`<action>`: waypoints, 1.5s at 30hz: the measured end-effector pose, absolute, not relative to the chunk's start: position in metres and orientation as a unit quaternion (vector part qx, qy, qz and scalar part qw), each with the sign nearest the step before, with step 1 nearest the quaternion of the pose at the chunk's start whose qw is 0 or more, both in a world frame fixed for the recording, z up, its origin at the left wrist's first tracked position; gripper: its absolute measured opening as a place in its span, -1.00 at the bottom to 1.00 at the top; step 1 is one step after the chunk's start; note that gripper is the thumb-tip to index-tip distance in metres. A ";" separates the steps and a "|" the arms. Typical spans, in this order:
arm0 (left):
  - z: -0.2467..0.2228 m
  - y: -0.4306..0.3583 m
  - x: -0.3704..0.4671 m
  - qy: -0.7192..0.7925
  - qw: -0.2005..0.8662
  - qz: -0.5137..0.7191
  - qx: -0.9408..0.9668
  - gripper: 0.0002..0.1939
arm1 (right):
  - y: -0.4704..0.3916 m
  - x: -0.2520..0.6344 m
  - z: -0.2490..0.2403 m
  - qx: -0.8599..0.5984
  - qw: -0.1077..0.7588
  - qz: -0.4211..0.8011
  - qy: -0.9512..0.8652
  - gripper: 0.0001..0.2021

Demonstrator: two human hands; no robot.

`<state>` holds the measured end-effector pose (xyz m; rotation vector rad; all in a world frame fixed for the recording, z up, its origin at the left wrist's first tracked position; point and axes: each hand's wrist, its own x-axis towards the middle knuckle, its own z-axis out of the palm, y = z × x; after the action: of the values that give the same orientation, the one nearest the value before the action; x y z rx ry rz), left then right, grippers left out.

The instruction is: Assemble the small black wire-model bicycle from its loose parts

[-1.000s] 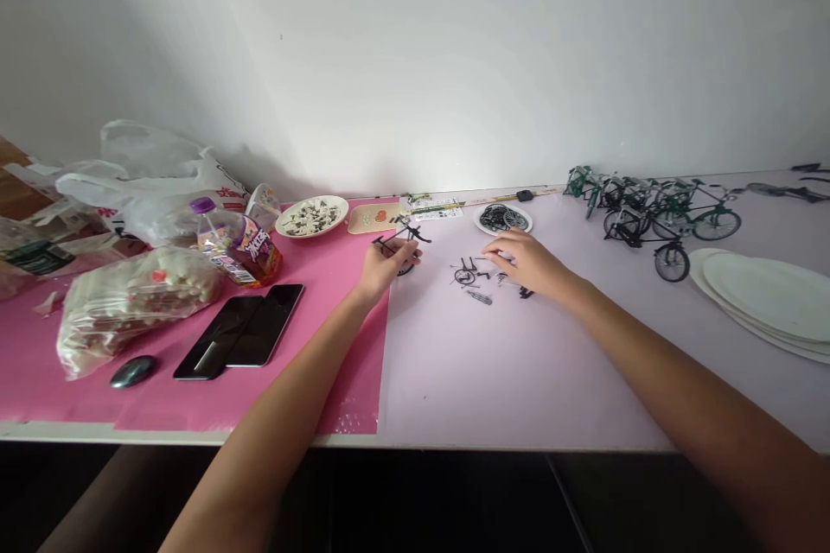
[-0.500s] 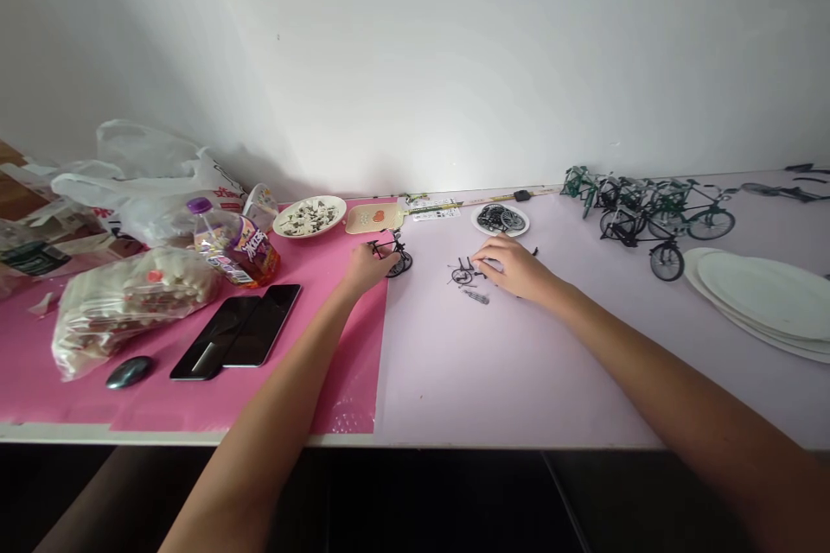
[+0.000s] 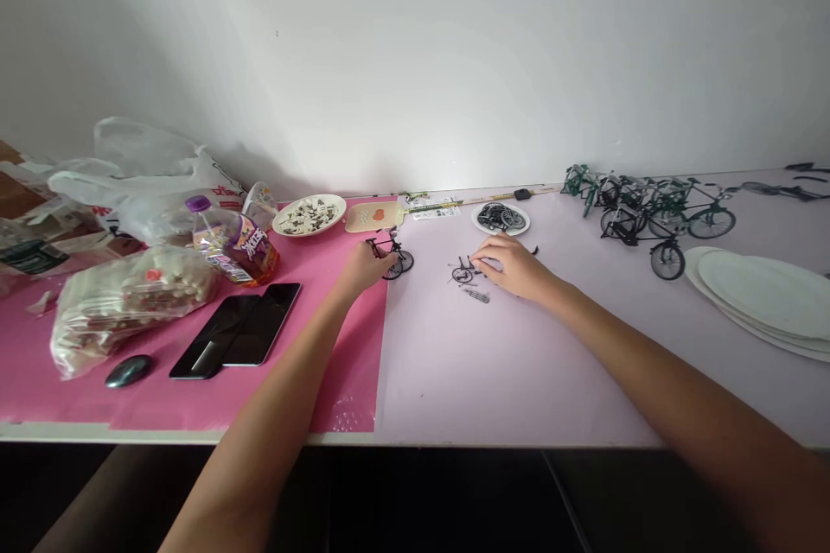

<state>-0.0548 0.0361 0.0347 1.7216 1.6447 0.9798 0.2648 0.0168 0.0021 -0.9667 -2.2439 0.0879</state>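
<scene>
I have left grip (image 3: pixel 364 268) closed on small black bicycle (image 3: pixel 392 245), mid-picture. Right grip (image 3: pixel 517 266) pinched at loose black parts (image 3: pixel 463 270), right of centre; can't tell whether holding one. White plate (image 3: pixel 475 224) above, green bicycles (image 3: pixel 685 209) farther right.

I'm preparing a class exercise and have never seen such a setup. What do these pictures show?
There is no machine here, only a person's two bare hands. Every picture comes from one camera worn on the person's head, looking forward and down. The left hand holds a small dark model bicycle. The right hand is at small dark parts on the pale tabletop; whether it pinches one, I cannot tell. Behind them sits a small plate of dark pieces. On the right are more model bicycles and stacked white plates; on the pink cover, a bottle and what look like phones.
</scene>
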 end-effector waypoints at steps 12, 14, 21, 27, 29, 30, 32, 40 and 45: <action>0.039 0.015 -0.022 0.484 0.473 0.387 0.626 -0.63 | -0.010 0.224 0.007 -0.290 0.379 -0.020 -0.879 -0.69; 0.038 0.011 -0.016 0.457 0.496 0.379 0.634 -0.64 | -0.014 0.218 0.007 -0.266 0.379 -0.044 -0.886 -0.73; 0.029 0.012 -0.010 0.434 0.544 0.383 0.607 -0.67 | -0.016 0.214 0.008 -0.261 0.356 -0.067 -0.895 -0.78; 0.023 0.023 -0.017 0.460 0.526 0.451 0.556 -0.51 | -0.014 0.216 0.008 -0.298 0.422 0.040 -0.855 -0.84; 0.023 0.025 -0.019 0.460 0.517 0.456 0.559 -0.48 | -0.012 0.217 0.004 -0.350 0.450 0.100 -0.815 -0.82; 0.023 0.025 -0.019 0.456 0.518 0.456 0.562 -0.47 | -0.010 0.218 0.001 -0.383 0.466 0.130 -0.787 -0.78; 0.023 0.024 -0.020 0.444 0.520 0.455 0.570 -0.46 | -0.006 0.221 -0.005 -0.436 0.498 0.187 -0.726 -0.69; 0.025 0.016 -0.016 0.420 0.520 0.412 0.619 -0.51 | 0.001 0.224 -0.009 -0.460 0.551 0.294 -0.631 -0.57; 0.027 0.011 -0.015 0.398 0.534 0.393 0.634 -0.52 | -0.001 0.220 -0.011 -0.444 0.542 0.321 -0.638 -0.58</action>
<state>-0.0146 0.0111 0.0273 1.5119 0.9478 0.9365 0.2195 -0.0014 -0.0115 -1.0545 -1.5147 0.7629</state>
